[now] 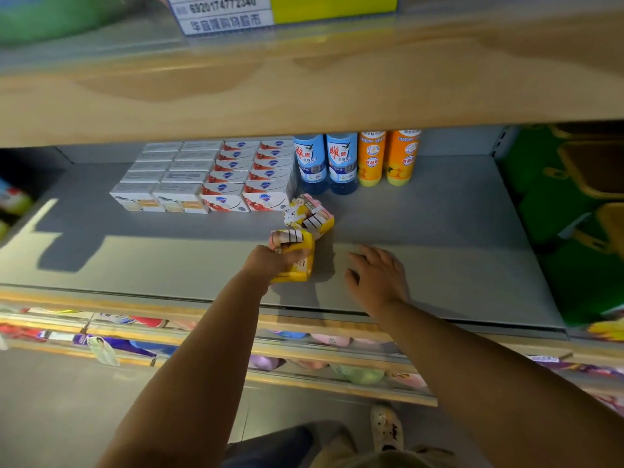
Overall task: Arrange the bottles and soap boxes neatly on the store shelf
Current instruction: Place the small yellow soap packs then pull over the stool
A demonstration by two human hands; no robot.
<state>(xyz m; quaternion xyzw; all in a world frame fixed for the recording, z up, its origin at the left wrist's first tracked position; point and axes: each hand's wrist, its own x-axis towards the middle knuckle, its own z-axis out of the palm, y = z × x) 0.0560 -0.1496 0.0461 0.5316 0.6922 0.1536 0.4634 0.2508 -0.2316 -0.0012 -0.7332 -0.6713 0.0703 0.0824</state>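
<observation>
- The left hand point(266, 262) has its fingers curled round a yellow soap pack point(295, 265). The fingertips are hidden behind the pack.
- The right hand point(380, 275) is palm down, with its fingers relaxed and slightly apart and nothing in them. I cannot tell whether it touches the surface.
- The held pack is a blocky bundle in glossy yellow wrap with a pink-and-white printed end. It sits near the front middle of the shelf point(456, 251).
- A second yellow soap pack point(310, 214), wrapped the same way, lies tilted just behind it, touching or nearly so.
- The shelf is a flat, matte grey panel with a wood-look front lip.
- Behind and to the left are the white soap boxes point(158, 184), crisp rectangular cartons in two columns of five, ten in all.
- Beside them, touching, are the red-and-white soap boxes point(246, 184), again two columns of five.
- At the back stand two blue bottles point(326, 160), clear and cylindrical, and two orange bottles point(386, 157), all upright in one row.
- Above is a wood-look upper shelf point(304, 89) with one price label point(223, 15).
</observation>
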